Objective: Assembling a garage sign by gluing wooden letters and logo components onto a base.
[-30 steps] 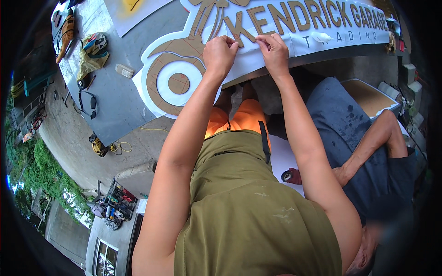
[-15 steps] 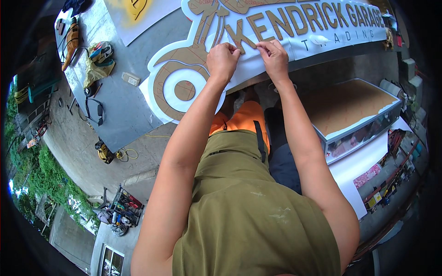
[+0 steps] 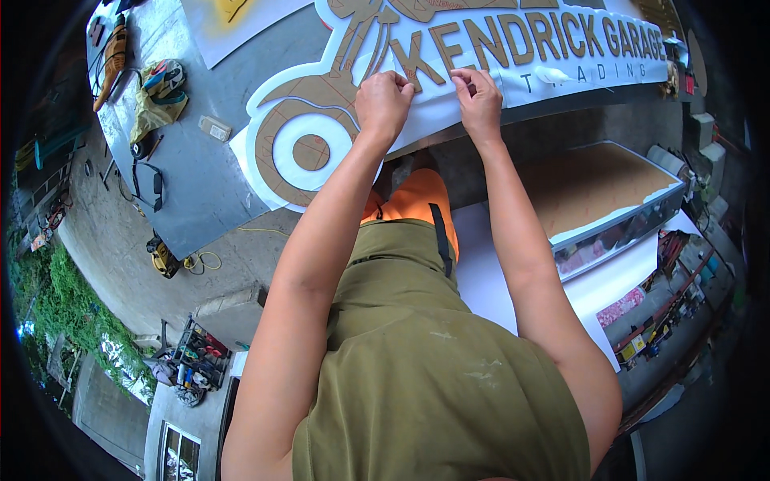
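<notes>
A large white sign board carries raised letters and a wheel-shaped piece faced with brown masking paper. Over its near edge, just below the first big letter, my left hand is closed with its thumb against its curled fingers. A short gap to its right, my right hand has thumb and forefinger pinched together near the second letter. Whatever either hand holds is too small or too hidden to make out. On the sign, right of my right hand, lies a small white bottle with a thin nozzle.
The grey table bears an orange power tool, a yellow bag and a small pale block at left. A yellow tool with a cord sits on the floor. At right stands a brown-topped box.
The view has shifted, so the table and box appear farther left. My hands stay at the sign's near edge, a little farther apart. A white sheet now shows beside my legs.
</notes>
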Action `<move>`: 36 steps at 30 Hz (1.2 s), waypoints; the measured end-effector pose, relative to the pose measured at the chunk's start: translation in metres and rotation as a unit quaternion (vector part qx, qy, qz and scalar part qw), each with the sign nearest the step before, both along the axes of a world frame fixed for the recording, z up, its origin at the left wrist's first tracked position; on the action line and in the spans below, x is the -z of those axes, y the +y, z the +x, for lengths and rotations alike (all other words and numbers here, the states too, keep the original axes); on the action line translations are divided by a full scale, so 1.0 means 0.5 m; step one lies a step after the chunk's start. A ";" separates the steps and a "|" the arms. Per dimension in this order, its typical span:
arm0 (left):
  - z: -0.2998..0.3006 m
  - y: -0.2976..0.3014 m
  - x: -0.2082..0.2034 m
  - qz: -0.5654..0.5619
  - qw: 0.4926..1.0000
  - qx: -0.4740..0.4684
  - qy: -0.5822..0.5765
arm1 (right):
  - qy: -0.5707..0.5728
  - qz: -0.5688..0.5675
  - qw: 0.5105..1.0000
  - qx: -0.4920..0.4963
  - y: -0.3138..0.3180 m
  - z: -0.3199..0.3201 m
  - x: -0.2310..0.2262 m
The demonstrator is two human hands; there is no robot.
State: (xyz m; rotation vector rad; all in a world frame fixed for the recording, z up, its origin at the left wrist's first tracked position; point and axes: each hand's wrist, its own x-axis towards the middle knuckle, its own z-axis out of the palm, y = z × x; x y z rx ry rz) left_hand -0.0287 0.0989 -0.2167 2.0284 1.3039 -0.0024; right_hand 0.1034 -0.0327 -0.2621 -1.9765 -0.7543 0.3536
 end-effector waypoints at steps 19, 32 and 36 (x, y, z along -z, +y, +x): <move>-0.002 -0.001 0.006 -0.001 1.000 0.005 0.014 | -0.010 -0.024 0.998 -0.050 -0.005 -0.005 0.000; -0.003 -0.008 0.011 0.015 1.000 0.000 0.018 | -0.015 -0.026 0.998 -0.054 -0.006 -0.003 0.002; -0.003 -0.010 0.011 0.017 1.000 0.000 0.019 | -0.019 -0.021 0.998 -0.053 -0.007 -0.003 0.005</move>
